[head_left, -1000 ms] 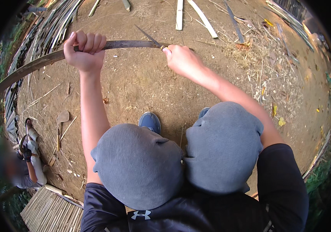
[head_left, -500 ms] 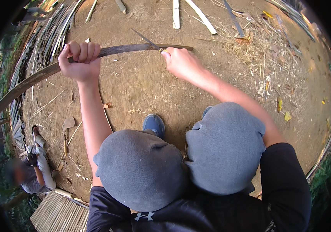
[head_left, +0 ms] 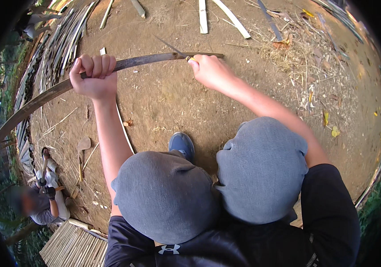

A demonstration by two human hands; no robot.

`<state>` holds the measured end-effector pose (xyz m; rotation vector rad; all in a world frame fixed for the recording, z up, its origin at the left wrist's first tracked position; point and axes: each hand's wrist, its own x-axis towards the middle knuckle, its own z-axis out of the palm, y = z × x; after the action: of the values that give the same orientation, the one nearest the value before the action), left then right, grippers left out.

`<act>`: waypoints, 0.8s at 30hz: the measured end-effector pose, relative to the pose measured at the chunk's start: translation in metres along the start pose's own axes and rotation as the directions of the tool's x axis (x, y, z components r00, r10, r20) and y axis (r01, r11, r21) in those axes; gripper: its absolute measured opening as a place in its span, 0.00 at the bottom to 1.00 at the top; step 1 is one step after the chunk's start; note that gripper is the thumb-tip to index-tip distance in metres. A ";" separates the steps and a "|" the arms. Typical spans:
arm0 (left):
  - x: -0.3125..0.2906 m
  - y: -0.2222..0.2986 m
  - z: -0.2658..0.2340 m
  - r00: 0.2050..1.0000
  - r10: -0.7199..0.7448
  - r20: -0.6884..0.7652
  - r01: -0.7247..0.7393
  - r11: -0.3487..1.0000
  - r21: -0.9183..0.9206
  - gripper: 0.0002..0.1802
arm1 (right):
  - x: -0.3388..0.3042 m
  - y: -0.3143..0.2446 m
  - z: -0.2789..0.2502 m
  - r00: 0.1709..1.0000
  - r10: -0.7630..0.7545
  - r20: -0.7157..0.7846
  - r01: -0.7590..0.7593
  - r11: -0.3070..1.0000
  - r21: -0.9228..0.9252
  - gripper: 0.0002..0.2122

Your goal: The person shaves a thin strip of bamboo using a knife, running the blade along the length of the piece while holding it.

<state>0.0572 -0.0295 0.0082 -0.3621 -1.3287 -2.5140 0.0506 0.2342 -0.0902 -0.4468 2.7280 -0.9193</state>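
A long brown bamboo strip (head_left: 148, 59) runs from the far left edge to just beyond my right hand, bowed by the wide lens. My left hand (head_left: 94, 76) is closed around it, knuckles up, left of the middle. Near the strip's right end my right hand (head_left: 211, 71) is closed on the handle of a knife (head_left: 171, 46). The thin blade points up and to the left, crossing the strip beside my thumb. My right fingers are partly hidden behind the back of the hand, and the exact contact of blade and strip is too small to make out.
Pale split strips (head_left: 203, 17) and a dark flat strip (head_left: 269, 20) lie on the dirt ahead. Many slats (head_left: 61, 42) are piled at left, near a seated co-worker (head_left: 48, 202). Shavings (head_left: 308, 73) litter the right. A slatted platform (head_left: 72, 244) stands lower left.
My hands keep the same grips on strip and knife, barely shifted. The view has moved slightly. At left the co-worker's hands and tool have changed position, and another person's legs show at upper left.
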 end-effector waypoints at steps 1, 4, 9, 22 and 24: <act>0.001 0.000 0.001 1.000 0.000 -0.020 0.000 1.000 0.004 0.24 | 0.001 0.001 -0.003 0.999 0.008 0.034 -0.009 1.000 0.021 0.19; 0.005 -0.003 0.006 1.000 -0.011 -0.012 0.011 1.000 -0.022 0.24 | 0.018 0.036 0.002 0.963 0.249 0.099 -0.247 0.968 -0.037 0.18; 0.002 0.002 -0.003 1.000 -0.006 0.014 0.006 1.000 -0.013 0.24 | 0.003 0.011 -0.011 0.990 0.096 0.106 -0.095 0.995 -0.015 0.19; 0.003 -0.009 0.005 1.000 -0.007 -0.001 0.007 1.000 -0.014 0.23 | 0.027 0.087 0.011 0.932 0.353 0.083 -0.350 0.935 -0.055 0.18; 0.001 -0.003 0.000 1.000 0.003 0.022 -0.003 1.000 -0.004 0.23 | 0.028 0.071 0.008 0.950 0.287 0.126 -0.286 0.958 -0.027 0.19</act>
<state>0.0547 -0.0279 0.0062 -0.3932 -1.3306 -2.5173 0.0122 0.2734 -0.1434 -0.0998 2.5888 -0.7741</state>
